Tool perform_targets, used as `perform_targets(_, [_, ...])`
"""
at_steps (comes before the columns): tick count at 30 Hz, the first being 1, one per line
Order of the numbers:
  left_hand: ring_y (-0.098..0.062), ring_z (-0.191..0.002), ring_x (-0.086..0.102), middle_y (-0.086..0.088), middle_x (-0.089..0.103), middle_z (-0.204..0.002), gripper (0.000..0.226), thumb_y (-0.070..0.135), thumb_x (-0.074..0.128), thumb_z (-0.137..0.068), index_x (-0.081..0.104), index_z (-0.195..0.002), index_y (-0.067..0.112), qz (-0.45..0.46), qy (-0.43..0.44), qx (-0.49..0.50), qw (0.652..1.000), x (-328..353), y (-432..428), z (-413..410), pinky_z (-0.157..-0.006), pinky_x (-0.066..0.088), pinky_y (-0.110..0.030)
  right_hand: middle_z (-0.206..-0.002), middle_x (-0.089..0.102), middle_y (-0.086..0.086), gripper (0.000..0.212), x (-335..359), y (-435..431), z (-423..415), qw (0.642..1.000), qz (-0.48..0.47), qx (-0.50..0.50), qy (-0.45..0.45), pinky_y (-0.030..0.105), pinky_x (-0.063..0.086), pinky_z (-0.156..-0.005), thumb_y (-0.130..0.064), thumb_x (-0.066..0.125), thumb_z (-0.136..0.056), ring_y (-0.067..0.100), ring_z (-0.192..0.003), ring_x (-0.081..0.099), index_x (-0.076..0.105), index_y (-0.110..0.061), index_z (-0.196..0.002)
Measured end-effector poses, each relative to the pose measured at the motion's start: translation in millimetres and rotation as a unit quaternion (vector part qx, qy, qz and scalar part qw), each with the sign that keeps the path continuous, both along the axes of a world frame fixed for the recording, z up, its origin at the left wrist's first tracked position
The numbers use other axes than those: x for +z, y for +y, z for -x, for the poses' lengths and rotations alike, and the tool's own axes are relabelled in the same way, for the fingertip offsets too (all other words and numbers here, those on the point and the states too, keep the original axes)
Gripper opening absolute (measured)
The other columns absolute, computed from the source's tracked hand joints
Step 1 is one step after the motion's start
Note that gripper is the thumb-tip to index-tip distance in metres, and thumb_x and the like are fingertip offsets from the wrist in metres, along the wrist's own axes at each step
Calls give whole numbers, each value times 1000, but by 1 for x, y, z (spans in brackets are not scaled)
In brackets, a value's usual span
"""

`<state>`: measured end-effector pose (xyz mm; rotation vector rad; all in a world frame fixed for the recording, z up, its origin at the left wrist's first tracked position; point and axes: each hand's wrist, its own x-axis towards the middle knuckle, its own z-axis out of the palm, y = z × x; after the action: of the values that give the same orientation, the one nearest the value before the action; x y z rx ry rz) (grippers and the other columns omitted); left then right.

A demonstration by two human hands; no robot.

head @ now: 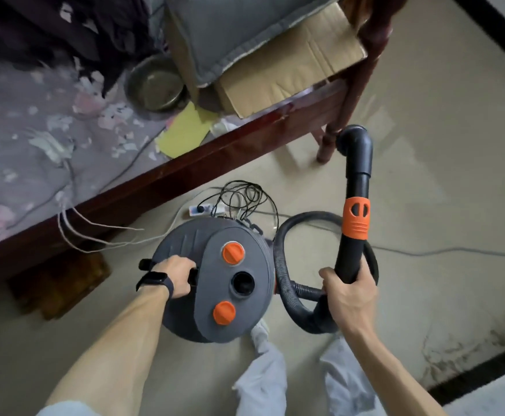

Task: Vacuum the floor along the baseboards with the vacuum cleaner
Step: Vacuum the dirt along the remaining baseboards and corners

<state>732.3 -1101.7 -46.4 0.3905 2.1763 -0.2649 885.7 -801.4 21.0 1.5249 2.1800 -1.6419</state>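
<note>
A round grey vacuum cleaner with two orange knobs and a black port on its lid stands on the beige floor between my arms. My left hand, with a black band on the wrist, grips the black carry handle on the lid's left side. My right hand grips the lower end of the black wand, which has an orange collar and a bent end pointing up towards the chair leg. The ribbed black hose loops from the canister to the wand. A black baseboard runs along the lower right wall.
A dark red bed frame crosses the left side, with cords hanging off it. A power strip and tangled cables lie behind the vacuum. A wooden chair holding cardboard and a cushion stands ahead. Another baseboard runs at the top right. Dirt marks the floor at lower right.
</note>
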Motion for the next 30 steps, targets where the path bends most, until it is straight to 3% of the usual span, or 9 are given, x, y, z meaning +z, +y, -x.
perform_targets(5, [-31,-97,65,-5,70,-100,12,20,56,-72,57,-79,29,4,25,-12,1000,-12,-48,47,-77,56,-40,-73,63,17,19,-14,-39,27,1000,2,12,5,48,53,-68,-23,70,-73,37,-71,60,53,-19,-80])
perform_targets(7, [-32,-104,64,-6,69,-109,28,20,57,-71,66,-97,28,7,43,-9,999,-18,-65,63,-83,56,-41,-74,63,17,20,-20,-49,32,1000,-5,4,13,46,51,-67,-13,72,-78,34,-70,60,53,-14,-82])
perform_targets(10, [-32,-114,60,-8,64,-122,41,21,61,-77,65,-117,27,4,58,-16,998,-20,-82,78,-92,53,-41,-72,65,16,20,-29,-63,39,999,6,-26,24,40,50,-65,-10,73,-81,22,-61,61,54,-12,-85])
perform_targets(15, [-34,-117,58,-9,62,-125,39,20,59,-81,62,-119,26,22,60,-41,997,-14,-86,77,-97,49,-41,-75,65,21,26,-42,-87,42,998,43,-39,11,53,57,-71,-34,71,-69,43,-73,64,52,-21,-83])
perform_targets(19, [-33,-122,52,-12,56,-129,40,18,57,-87,54,-127,18,65,69,-60,994,-4,-71,70,-102,43,-43,-70,67,11,22,-45,-92,39,995,71,-67,17,49,57,-74,-27,76,-76,34,-71,65,56,-18,-83])
perform_targets(22, [-33,-132,41,-12,42,-140,51,19,58,-87,42,-135,11,73,89,11,993,3,-40,61,-104,39,-46,-55,61,-1,22,-43,-75,32,985,101,-131,43,37,50,-66,-10,76,-85,18,-55,57,55,-14,-80])
perform_targets(24, [-35,-134,36,-15,34,-144,65,23,63,-84,34,-139,6,40,134,51,989,11,-6,58,-106,38,-46,-52,56,-3,22,-37,-51,23,974,102,-191,72,34,46,-63,-6,74,-87,13,-49,52,54,-13,-80])
perform_targets(26, [-35,-134,35,-13,31,-147,78,26,67,-79,28,-145,13,-35,161,1,986,18,35,54,-106,37,-44,-53,55,-1,24,-27,-19,12,957,79,-257,109,33,45,-61,-4,74,-87,12,-48,50,53,-14,-80])
perform_targets(30, [-28,-139,29,-6,31,-151,95,26,66,-70,18,-152,33,-175,45,-142,973,20,149,11,-113,30,-40,-52,55,-5,31,0,64,-22,903,32,-391,175,28,45,-54,-7,73,-88,12,-46,51,50,-19,-72])
